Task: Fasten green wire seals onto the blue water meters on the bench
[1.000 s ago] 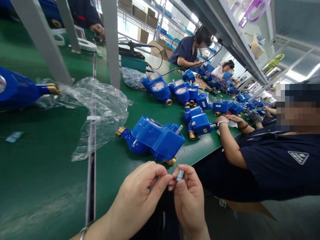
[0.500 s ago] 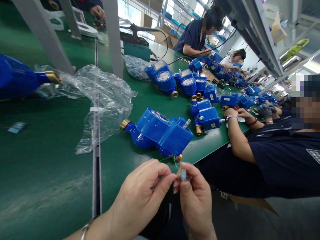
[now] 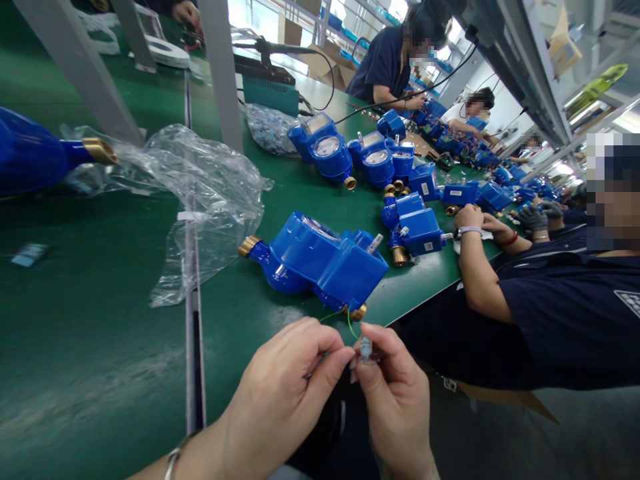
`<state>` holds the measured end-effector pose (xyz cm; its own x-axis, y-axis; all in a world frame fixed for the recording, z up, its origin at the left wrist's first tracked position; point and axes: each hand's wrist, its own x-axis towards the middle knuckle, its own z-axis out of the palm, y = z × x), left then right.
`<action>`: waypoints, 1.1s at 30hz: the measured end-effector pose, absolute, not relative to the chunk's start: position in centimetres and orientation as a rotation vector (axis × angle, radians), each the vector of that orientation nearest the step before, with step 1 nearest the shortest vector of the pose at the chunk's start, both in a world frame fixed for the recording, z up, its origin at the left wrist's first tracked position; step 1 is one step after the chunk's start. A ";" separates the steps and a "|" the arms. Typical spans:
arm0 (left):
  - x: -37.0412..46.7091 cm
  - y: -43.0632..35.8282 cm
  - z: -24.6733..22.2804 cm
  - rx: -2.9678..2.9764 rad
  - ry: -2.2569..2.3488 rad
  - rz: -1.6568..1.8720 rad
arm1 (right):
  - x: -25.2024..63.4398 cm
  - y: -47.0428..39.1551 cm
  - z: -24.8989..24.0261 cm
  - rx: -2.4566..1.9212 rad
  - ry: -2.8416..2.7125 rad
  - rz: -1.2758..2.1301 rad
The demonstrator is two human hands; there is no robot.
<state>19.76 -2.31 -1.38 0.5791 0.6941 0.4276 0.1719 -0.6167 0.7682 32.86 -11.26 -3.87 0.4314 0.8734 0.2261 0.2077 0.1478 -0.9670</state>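
A blue water meter (image 3: 320, 263) with brass threaded ends lies on the green bench just beyond my hands. A thin green wire (image 3: 351, 325) loops from its near brass end toward my fingers. My right hand (image 3: 400, 393) pinches a small clear and pale-blue seal (image 3: 366, 348) between thumb and fingers. My left hand (image 3: 285, 380) is closed in a pinch beside the seal, where one side of the wire runs behind its fingers. The wire's tip is hidden by the fingertips.
Crumpled clear plastic film (image 3: 210, 187) lies left of the meter, over a groove (image 3: 194, 360) in the bench. Another blue meter (image 3: 35, 153) is at far left. More meters (image 3: 417, 227) stand ahead right, near a co-worker's arms (image 3: 475, 267). A grey post (image 3: 223, 73) rises behind.
The view has shifted slightly. The seal has turned a little in my right hand's fingers, and both hands stay almost in place. The meter lies as before.
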 end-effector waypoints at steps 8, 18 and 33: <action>19.7 -2.3 -1.6 1.949 0.663 0.843 | 32.8 -11.1 -3.4 -1.325 -1.057 0.713; 20.1 -2.1 -1.5 1.562 0.536 0.742 | 32.2 -10.8 -3.8 -1.146 -0.859 0.882; 19.8 -2.1 -1.9 1.901 0.629 0.792 | 31.8 -10.4 -3.8 -0.994 -0.680 1.028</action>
<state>19.79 -2.10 -1.90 0.6578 0.7071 0.2595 0.0927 -0.4179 0.9038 31.78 -10.36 -3.77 0.3864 0.9222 0.0166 -0.3767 0.1742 -0.9098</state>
